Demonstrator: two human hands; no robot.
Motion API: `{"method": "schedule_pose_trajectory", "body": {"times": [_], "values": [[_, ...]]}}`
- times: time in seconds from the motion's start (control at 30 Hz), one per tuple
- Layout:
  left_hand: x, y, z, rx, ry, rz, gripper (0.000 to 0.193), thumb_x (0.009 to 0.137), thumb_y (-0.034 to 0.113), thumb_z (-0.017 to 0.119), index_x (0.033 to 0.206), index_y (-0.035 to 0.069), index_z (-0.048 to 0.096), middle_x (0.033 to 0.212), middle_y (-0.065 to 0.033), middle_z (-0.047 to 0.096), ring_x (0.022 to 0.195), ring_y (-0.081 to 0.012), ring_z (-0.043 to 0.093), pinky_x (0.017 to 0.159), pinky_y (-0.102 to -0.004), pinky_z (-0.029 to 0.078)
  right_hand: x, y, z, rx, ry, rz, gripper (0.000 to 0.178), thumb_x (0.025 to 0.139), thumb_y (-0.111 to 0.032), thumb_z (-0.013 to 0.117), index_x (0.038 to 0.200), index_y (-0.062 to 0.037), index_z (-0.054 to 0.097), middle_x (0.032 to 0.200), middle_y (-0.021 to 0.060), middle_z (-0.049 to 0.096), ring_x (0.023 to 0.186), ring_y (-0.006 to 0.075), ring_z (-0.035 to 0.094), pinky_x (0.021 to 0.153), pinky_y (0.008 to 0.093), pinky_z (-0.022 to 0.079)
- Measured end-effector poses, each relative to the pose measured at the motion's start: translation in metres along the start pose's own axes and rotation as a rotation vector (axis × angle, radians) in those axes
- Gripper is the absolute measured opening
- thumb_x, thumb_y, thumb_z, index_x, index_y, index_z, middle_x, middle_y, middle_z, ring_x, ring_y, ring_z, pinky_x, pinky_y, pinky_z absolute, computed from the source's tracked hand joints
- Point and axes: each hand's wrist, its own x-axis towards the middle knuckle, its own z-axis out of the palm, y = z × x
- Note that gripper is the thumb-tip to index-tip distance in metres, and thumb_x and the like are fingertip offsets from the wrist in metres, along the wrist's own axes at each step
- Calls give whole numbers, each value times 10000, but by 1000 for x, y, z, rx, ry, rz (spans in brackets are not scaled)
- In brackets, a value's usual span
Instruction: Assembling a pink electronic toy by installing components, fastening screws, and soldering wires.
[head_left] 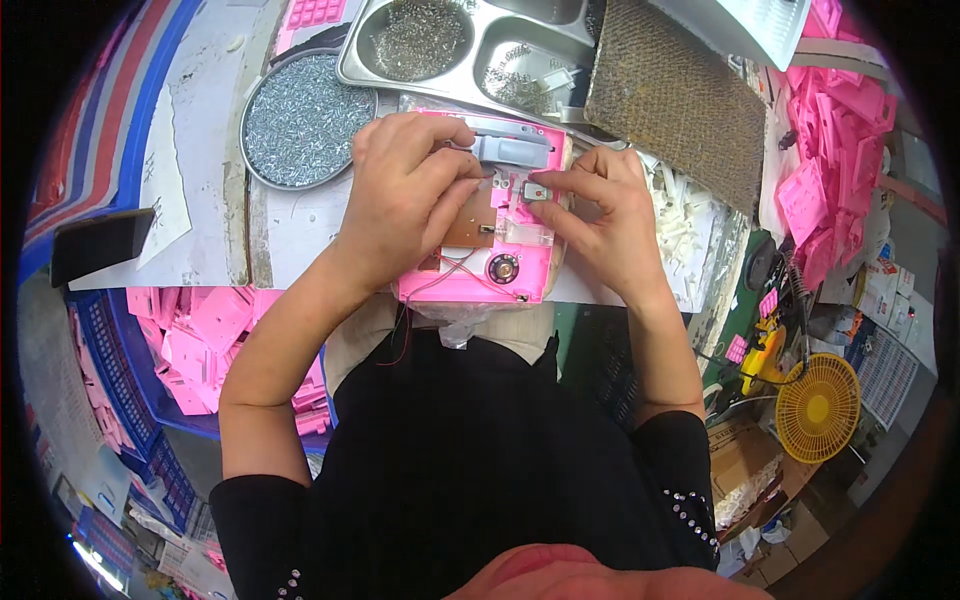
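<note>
In front of me lies an open pink plastic housing (475,290) at the near edge of the table. It holds a brown circuit board (468,222), a round black speaker (503,268) and thin wires. A grey-blue curved plastic part (515,152) sits at its far end. My left hand (405,185) rests over the housing's left side, fingers curled and pinched beside the grey-blue part; whatever they hold is hidden. Between thumb and forefinger, my right hand (612,215) pinches a small grey rectangular part (535,191) above the middle of the housing.
A round tray of small metal pins (308,120) stands at left, a metal compartment tray with screws (470,60) behind. White plastic pieces (675,215) and a brown woven board (675,95) are on the right. Pink parts fill a blue crate (175,385). A dark phone (100,245) lies left.
</note>
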Motion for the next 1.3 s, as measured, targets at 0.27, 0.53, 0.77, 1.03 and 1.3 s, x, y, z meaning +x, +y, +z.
{"method": "schedule_pose_trajectory", "body": {"times": [0.27, 0.53, 0.77, 1.03, 1.3], "values": [[-4, -3, 4, -13, 34, 0, 109, 805, 133, 730, 897, 110, 676, 1100, -29, 621, 1088, -264, 572, 980, -434, 353, 8, 13, -17, 96, 224, -102, 304, 779, -195, 835, 1035, -50, 759, 896, 74, 654, 859, 230, 581, 773, 339, 469], [0, -2, 5, 7, 21, 63, 114, 800, 137, 734, 891, 113, 670, 1096, -13, 622, 1080, -244, 574, 1000, -438, 345, 109, 1, -62, 519, 716, -216, 490, 860, -99, 768, 1298, 39, 597, 1106, 122, 669, 961, 172, 633, 826, 291, 496], [7, -2, 1, 85, -15, 139, 131, 778, 143, 747, 877, 121, 664, 1092, 7, 628, 1081, -217, 578, 1017, -443, 324, 116, -31, -95, 544, 302, -2, 536, 877, -126, 764, 1329, 2, 506, 1043, 94, 616, 972, 156, 596, 815, 306, 503], [6, -5, 3, 88, -14, 129, 148, 739, 139, 767, 845, 121, 665, 1088, 8, 628, 1075, -218, 582, 1001, -436, 339, 48, -35, -15, 1081, 77, -244, 448, 896, -152, 696, 1283, 12, 543, 813, 121, 618, 652, 179, 556, 613, 325, 469], [5, -4, 3, 71, 26, 118, 154, 722, 134, 769, 837, 119, 669, 1064, 13, 627, 1046, -216, 588, 987, -434, 352, 45, -30, 34, 1047, 266, -171, 237, 911, -47, 658, 1122, 2, 561, 830, 83, 603, 687, 134, 541, 639, 301, 470]]}}
